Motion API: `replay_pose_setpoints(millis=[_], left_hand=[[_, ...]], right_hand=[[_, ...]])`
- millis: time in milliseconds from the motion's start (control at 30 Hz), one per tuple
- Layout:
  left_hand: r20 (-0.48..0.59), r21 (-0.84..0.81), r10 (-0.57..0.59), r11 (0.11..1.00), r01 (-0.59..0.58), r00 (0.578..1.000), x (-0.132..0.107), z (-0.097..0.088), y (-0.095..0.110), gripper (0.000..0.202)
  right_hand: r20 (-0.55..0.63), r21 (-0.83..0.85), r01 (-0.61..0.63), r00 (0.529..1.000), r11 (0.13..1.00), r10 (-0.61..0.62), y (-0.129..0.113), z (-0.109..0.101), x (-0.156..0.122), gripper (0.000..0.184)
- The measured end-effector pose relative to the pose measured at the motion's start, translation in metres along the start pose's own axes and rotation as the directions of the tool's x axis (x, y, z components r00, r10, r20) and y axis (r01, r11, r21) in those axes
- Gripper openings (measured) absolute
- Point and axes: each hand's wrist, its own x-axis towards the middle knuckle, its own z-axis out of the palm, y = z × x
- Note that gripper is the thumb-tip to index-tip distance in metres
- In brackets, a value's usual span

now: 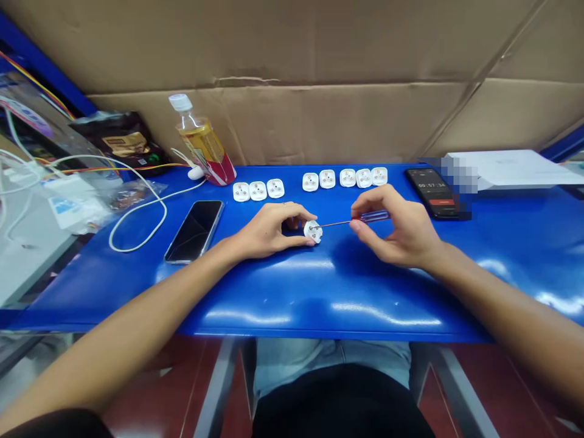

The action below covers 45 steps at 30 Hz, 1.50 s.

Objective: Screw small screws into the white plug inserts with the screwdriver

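Note:
Between the thumb and fingers of my left hand (269, 232) is a small round white plug piece (313, 233), its face with metal screws turned to the right. My right hand (404, 230) grips a screwdriver (375, 216) by its clear, reddish handle. The thin shaft points left, and its tip meets the face of the plug piece. Beyond my hands, three similar white plug pieces (258, 191) lie side by side at the left. Several more white plug pieces (347, 177) lie in a row to their right.
A dark phone (195, 231) lies left of my hands; a phone with a running timer (431, 191) lies at right, near a white box (511, 170). A drink bottle (206, 146) and a white cable (137, 179) occupy the left side. Cardboard (319, 121) backs the blue table (292, 292).

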Motion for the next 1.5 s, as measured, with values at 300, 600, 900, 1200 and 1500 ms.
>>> replay_pose_setpoints(millis=[300,600,900,1200,1500], left_hand=[[0.005,-0.075,-0.02,0.997,0.021,1.0,0.0,0.002,-0.001,0.043],[0.011,-0.096,-0.032,0.995,0.032,0.999,0.0,0.002,-0.003,0.043],[0.0,-0.037,-0.012,0.999,0.012,1.0,0.001,0.0,-0.001,0.04],[0.02,0.087,0.133,0.987,-0.135,0.991,0.001,-0.009,-0.011,0.042],[0.056,0.323,-0.051,0.946,0.03,0.997,0.001,-0.037,-0.014,0.057]], right_hand=[[0.049,0.018,-0.037,0.998,0.999,0.036,-0.003,-0.002,0.0,0.023],[0.119,0.073,-0.066,0.991,0.995,0.057,-0.001,-0.006,0.002,0.013],[0.13,0.157,-0.334,0.94,0.929,0.316,-0.008,-0.006,0.011,0.025],[0.01,0.133,-0.193,0.981,0.972,0.193,-0.006,0.0,0.006,0.01],[0.01,-0.082,-0.058,0.998,0.995,0.059,0.009,-0.001,0.0,0.008]])
